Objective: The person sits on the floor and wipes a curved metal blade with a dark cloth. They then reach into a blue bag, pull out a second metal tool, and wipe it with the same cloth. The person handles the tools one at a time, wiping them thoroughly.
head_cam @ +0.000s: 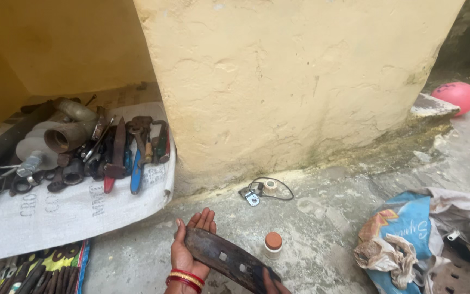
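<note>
The left hand point(190, 251) supports the curved metal blade point(227, 260) on an open palm, the right hand point(272, 283), at 5 o'clock, pinches its lower end for inspection; next, keep it level.

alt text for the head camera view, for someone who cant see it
A person's left hand, palm up, supports a dark curved metal blade with square holes, while the right hand grips its lower end. A small brown-capped bottle stands beside it on the concrete floor; rusty tools lie on a white sack at left.
</note>
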